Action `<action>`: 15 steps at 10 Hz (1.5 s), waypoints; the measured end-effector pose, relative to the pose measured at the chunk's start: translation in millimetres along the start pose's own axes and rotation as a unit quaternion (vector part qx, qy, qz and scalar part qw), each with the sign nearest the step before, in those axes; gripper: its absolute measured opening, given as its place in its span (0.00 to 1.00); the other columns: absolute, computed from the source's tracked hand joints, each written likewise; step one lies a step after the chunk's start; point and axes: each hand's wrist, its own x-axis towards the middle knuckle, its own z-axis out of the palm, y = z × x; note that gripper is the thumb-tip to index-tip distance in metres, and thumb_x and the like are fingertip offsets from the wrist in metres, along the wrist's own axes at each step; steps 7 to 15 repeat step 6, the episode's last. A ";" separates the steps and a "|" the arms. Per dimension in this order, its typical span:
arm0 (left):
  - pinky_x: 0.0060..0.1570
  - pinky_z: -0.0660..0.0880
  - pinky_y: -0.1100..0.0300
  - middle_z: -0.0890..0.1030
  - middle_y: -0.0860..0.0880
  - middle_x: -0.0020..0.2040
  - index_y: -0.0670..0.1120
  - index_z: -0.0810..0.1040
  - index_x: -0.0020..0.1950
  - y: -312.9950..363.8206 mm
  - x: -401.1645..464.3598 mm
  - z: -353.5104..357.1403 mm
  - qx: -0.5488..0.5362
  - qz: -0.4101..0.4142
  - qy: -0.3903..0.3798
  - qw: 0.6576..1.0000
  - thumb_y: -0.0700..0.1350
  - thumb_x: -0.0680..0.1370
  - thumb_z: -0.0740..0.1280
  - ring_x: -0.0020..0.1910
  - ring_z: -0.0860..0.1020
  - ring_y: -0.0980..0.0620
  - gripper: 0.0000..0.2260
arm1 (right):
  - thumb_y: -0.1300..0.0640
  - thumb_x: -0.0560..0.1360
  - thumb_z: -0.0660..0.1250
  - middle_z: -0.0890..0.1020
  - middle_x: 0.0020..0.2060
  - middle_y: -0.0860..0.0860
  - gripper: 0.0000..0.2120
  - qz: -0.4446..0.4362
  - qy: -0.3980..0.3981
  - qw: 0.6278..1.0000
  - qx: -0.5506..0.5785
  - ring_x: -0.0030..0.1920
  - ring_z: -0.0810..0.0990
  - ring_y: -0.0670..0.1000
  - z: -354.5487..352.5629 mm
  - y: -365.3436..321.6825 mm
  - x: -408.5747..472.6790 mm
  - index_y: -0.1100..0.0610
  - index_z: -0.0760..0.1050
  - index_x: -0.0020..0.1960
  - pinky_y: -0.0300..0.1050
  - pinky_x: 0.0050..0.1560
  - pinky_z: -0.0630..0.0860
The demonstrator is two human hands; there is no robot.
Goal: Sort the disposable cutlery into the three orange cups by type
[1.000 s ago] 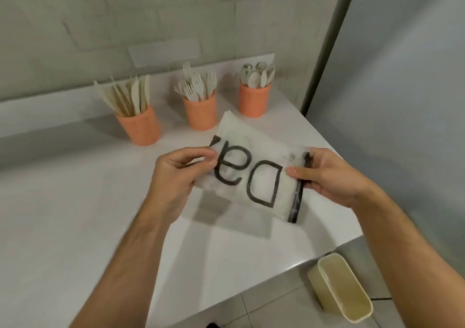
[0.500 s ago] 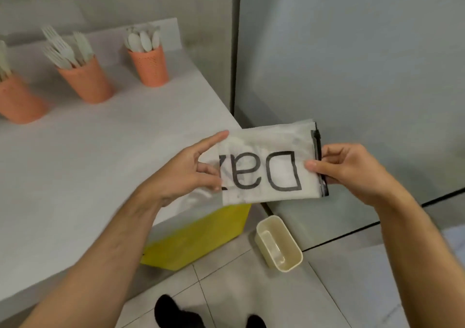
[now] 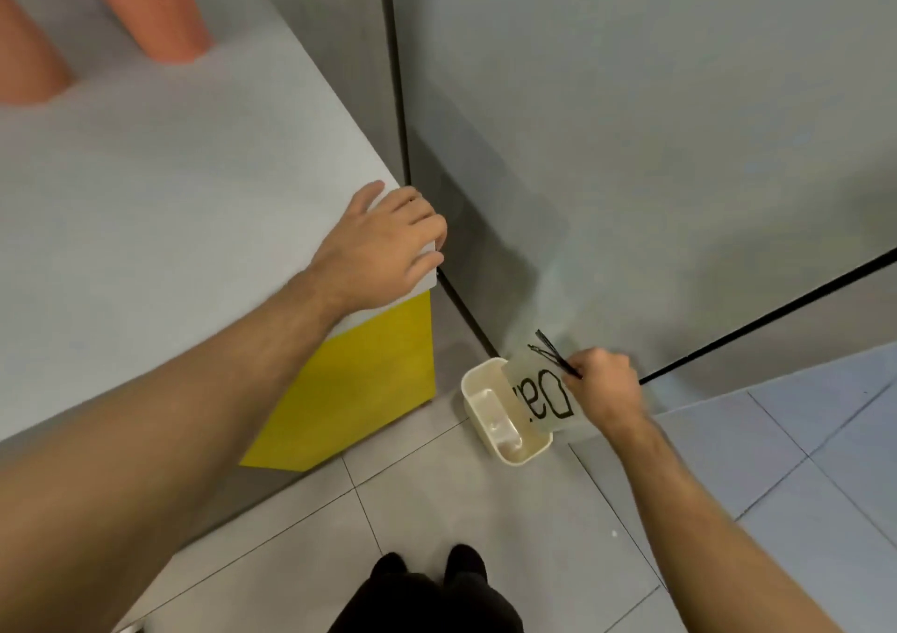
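Grey floor (image 3: 437,501) now fills the view: right hand (image 3: 604,387) pinches the pouch (image 3: 543,392) over the bin (image 3: 505,419) at five o'clock; left hand (image 3: 383,249), fingers loose, has dropped to the worktop (image 3: 170,195) corner. Sorting looks finished.

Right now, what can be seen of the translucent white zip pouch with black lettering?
The translucent white zip pouch is flat and limp, printed with large black letters, with a black zip strip along its upper edge. The right hand pinches it at that edge, holding it low, tilted, over the cream plastic bin on the floor.
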 end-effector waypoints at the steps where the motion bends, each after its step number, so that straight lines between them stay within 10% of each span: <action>1: 0.69 0.58 0.47 0.76 0.52 0.54 0.53 0.73 0.52 -1.8 3.4 6.0 0.014 0.010 0.012 1.000 0.54 0.81 0.60 0.62 0.70 0.49 0.07 | 0.64 0.75 0.63 0.80 0.36 0.54 0.07 0.029 -0.014 0.999 -0.029 0.38 0.79 0.58 74.4 14.4 32.5 0.59 0.80 0.43 0.45 0.39 0.75; 4: 0.66 0.61 0.47 0.69 0.56 0.49 0.57 0.68 0.49 -5.2 9.3 12.1 0.015 0.010 0.019 1.000 0.56 0.80 0.58 0.60 0.70 0.50 0.04 | 0.57 0.77 0.70 0.82 0.53 0.57 0.12 0.095 -0.077 0.992 -0.029 0.54 0.83 0.58 216.8 47.3 97.5 0.59 0.78 0.58 0.50 0.51 0.80; 15: 0.65 0.62 0.48 0.71 0.56 0.48 0.57 0.72 0.48 -1.1 8.2 7.4 -0.021 -0.003 0.012 1.000 0.56 0.77 0.59 0.57 0.71 0.52 0.06 | 0.62 0.78 0.63 0.83 0.53 0.58 0.12 0.091 -0.066 0.993 -0.047 0.54 0.82 0.60 205.5 39.5 79.7 0.58 0.78 0.60 0.50 0.52 0.80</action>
